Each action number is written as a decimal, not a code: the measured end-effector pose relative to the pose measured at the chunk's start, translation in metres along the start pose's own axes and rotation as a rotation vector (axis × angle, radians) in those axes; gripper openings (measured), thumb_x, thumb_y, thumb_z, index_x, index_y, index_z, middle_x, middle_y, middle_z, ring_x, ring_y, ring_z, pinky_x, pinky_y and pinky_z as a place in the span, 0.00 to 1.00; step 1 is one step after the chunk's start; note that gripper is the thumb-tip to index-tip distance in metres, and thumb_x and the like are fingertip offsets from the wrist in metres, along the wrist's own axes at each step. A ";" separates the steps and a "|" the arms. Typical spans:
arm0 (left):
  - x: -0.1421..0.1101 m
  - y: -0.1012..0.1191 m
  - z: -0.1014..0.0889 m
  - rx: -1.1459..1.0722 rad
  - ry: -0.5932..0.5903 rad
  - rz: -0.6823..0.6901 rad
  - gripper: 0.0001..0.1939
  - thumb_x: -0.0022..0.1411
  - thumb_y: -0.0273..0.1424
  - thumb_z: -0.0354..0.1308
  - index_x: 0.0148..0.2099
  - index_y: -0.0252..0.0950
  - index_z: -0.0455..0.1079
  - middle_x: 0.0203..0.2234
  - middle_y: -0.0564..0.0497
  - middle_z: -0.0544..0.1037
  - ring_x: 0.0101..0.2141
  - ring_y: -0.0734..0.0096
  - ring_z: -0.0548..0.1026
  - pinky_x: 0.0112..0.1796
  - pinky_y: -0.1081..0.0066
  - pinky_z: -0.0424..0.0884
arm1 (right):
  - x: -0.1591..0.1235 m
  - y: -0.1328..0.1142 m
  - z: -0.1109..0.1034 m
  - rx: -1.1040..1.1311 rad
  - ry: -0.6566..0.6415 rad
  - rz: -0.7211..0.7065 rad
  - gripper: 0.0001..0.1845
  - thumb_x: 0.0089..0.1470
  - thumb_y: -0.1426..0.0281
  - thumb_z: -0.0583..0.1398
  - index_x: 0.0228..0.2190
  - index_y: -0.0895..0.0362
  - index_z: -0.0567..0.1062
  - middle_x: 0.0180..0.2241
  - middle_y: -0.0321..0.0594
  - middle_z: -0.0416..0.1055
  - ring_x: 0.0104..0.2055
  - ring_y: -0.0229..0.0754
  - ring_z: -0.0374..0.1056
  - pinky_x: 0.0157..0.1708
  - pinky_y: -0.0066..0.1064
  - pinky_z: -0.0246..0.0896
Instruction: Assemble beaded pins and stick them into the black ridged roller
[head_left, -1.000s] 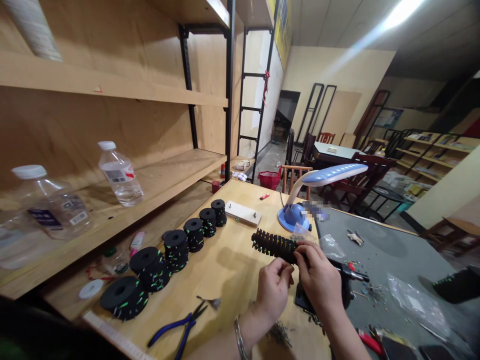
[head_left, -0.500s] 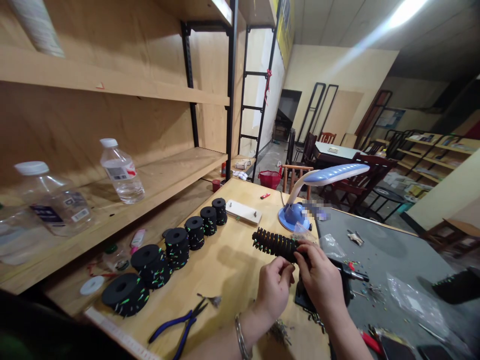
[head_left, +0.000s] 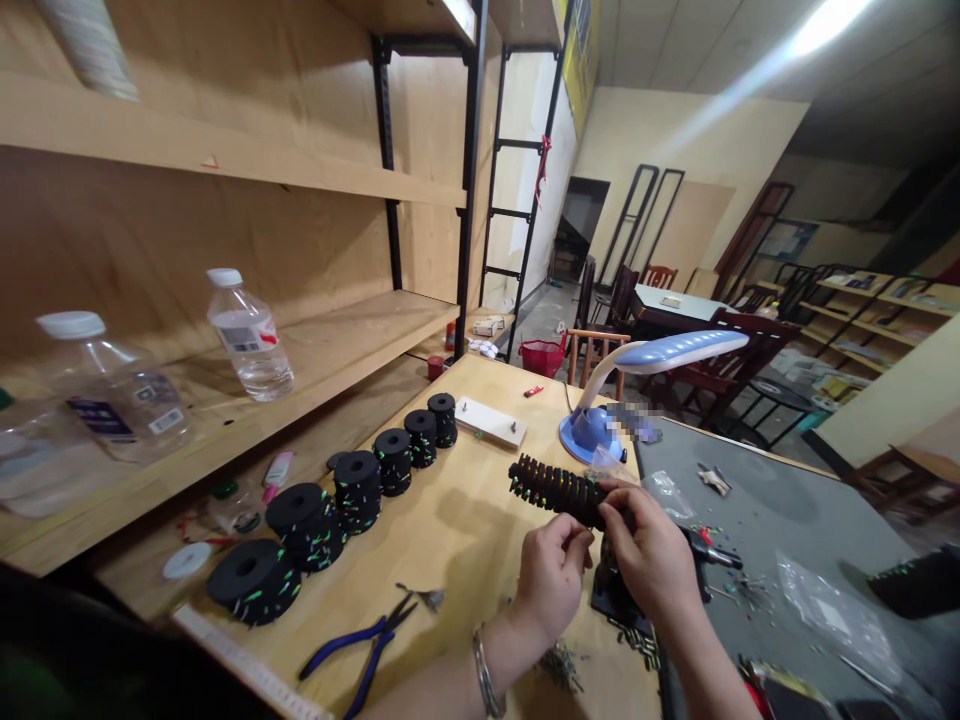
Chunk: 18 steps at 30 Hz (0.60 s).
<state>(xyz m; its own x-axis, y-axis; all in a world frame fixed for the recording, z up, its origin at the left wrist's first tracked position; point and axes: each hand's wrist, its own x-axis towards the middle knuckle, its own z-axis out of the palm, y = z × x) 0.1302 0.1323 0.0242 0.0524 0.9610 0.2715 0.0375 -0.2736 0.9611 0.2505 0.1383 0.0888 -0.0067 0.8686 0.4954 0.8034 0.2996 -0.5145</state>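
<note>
A ridged black foam roll (head_left: 556, 487), with small coloured pieces along its side, juts out toward the upper left over the table. My right hand (head_left: 646, 535) closes its fingers round the near end of that roll. Just below it, my left hand (head_left: 555, 570), with a bracelet at the wrist, is closed in a pinch under the roll. Whatever lies between its fingertips is too small to make out. Beneath my right hand stands a black device (head_left: 611, 590) with a metal rod (head_left: 724, 556) on its right, partly hidden by the hand.
Several black foam spools (head_left: 255, 578) form a row at left. Blue-handled pliers (head_left: 360, 640) and a white ruler (head_left: 240, 665) lie nearer me. Farther back are a blue desk lamp (head_left: 589, 435) and a white board (head_left: 491, 422). Plastic bags (head_left: 832, 610) and small parts lie on the grey surface.
The view has shifted slightly, so everything sits a little to the right in it. Both hands keep nearly the same places at the foam roll.
</note>
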 end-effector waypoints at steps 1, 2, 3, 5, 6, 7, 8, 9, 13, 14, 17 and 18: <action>0.000 0.000 0.000 0.002 -0.001 0.000 0.13 0.65 0.31 0.50 0.27 0.36 0.65 0.18 0.55 0.69 0.21 0.74 0.67 0.24 0.76 0.59 | -0.002 0.002 0.000 0.049 0.000 0.000 0.08 0.57 0.65 0.54 0.27 0.52 0.69 0.42 0.45 0.76 0.42 0.49 0.73 0.37 0.37 0.68; 0.000 -0.001 0.001 0.003 -0.001 0.000 0.13 0.65 0.31 0.50 0.27 0.36 0.65 0.18 0.55 0.69 0.21 0.74 0.67 0.24 0.76 0.58 | -0.004 0.004 0.000 0.087 0.006 -0.008 0.08 0.57 0.65 0.55 0.27 0.52 0.69 0.42 0.46 0.76 0.42 0.49 0.73 0.38 0.37 0.68; -0.001 -0.002 0.001 0.003 0.001 -0.001 0.13 0.65 0.31 0.50 0.27 0.36 0.65 0.18 0.55 0.69 0.21 0.75 0.67 0.24 0.76 0.58 | -0.008 0.005 0.001 0.111 0.020 -0.023 0.08 0.57 0.65 0.55 0.27 0.53 0.70 0.41 0.47 0.76 0.43 0.49 0.73 0.38 0.37 0.68; -0.001 -0.003 0.001 0.001 0.005 0.000 0.13 0.65 0.31 0.50 0.27 0.36 0.64 0.18 0.55 0.69 0.21 0.75 0.66 0.24 0.76 0.58 | -0.017 0.007 0.005 0.117 0.076 -0.068 0.08 0.57 0.66 0.56 0.27 0.53 0.70 0.41 0.48 0.75 0.44 0.50 0.72 0.40 0.38 0.67; 0.000 -0.004 0.001 -0.002 0.005 0.000 0.14 0.65 0.31 0.50 0.26 0.36 0.64 0.18 0.55 0.68 0.20 0.75 0.66 0.23 0.76 0.58 | -0.022 0.008 0.008 0.114 0.113 -0.090 0.08 0.58 0.66 0.56 0.27 0.53 0.71 0.41 0.49 0.75 0.44 0.50 0.72 0.40 0.38 0.67; 0.000 -0.004 0.001 -0.005 0.004 0.001 0.14 0.65 0.31 0.50 0.26 0.36 0.64 0.18 0.55 0.68 0.20 0.75 0.65 0.23 0.76 0.58 | -0.027 0.009 0.012 0.115 0.151 -0.110 0.08 0.58 0.67 0.56 0.28 0.54 0.71 0.41 0.49 0.75 0.45 0.50 0.72 0.40 0.39 0.67; 0.000 -0.005 0.001 -0.009 0.000 0.001 0.13 0.65 0.31 0.50 0.27 0.36 0.64 0.18 0.55 0.68 0.20 0.75 0.65 0.23 0.76 0.58 | -0.032 0.010 0.016 0.116 0.189 -0.119 0.08 0.59 0.67 0.55 0.28 0.54 0.71 0.42 0.50 0.74 0.45 0.51 0.72 0.40 0.39 0.67; 0.000 -0.005 0.000 -0.010 -0.003 0.001 0.13 0.65 0.31 0.49 0.27 0.36 0.65 0.18 0.55 0.68 0.21 0.75 0.66 0.23 0.76 0.58 | -0.035 0.011 0.020 0.116 0.227 -0.123 0.08 0.59 0.68 0.56 0.29 0.54 0.72 0.42 0.51 0.74 0.45 0.51 0.72 0.39 0.39 0.68; 0.000 -0.005 -0.001 0.001 -0.009 0.009 0.12 0.65 0.31 0.50 0.28 0.35 0.66 0.18 0.54 0.69 0.21 0.74 0.67 0.23 0.77 0.59 | -0.042 0.015 0.031 0.103 0.311 -0.146 0.06 0.59 0.68 0.56 0.31 0.55 0.72 0.45 0.51 0.72 0.42 0.49 0.72 0.37 0.38 0.69; 0.000 -0.004 -0.002 0.008 -0.012 0.013 0.12 0.65 0.30 0.50 0.28 0.35 0.66 0.18 0.54 0.69 0.21 0.74 0.67 0.23 0.77 0.59 | -0.042 0.016 0.032 0.096 0.315 -0.156 0.06 0.59 0.68 0.56 0.31 0.55 0.72 0.46 0.52 0.71 0.42 0.49 0.72 0.36 0.38 0.69; 0.000 -0.004 -0.001 0.025 -0.015 0.016 0.11 0.64 0.30 0.50 0.29 0.35 0.67 0.19 0.54 0.70 0.21 0.74 0.67 0.24 0.77 0.59 | -0.041 0.019 0.033 0.076 0.317 -0.178 0.06 0.60 0.69 0.56 0.31 0.55 0.72 0.49 0.53 0.69 0.42 0.48 0.72 0.35 0.37 0.69; -0.001 -0.004 -0.001 0.029 -0.014 0.017 0.11 0.64 0.30 0.50 0.29 0.35 0.67 0.19 0.54 0.70 0.21 0.74 0.67 0.24 0.77 0.59 | -0.041 0.019 0.033 0.068 0.318 -0.186 0.06 0.60 0.70 0.56 0.32 0.55 0.72 0.49 0.53 0.69 0.42 0.48 0.72 0.35 0.37 0.69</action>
<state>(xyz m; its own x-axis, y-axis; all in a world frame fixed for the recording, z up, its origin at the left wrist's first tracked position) 0.1288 0.1329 0.0204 0.0670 0.9556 0.2870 0.0654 -0.2912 0.9544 0.2463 0.1210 0.0356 0.0452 0.6340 0.7720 0.7645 0.4755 -0.4353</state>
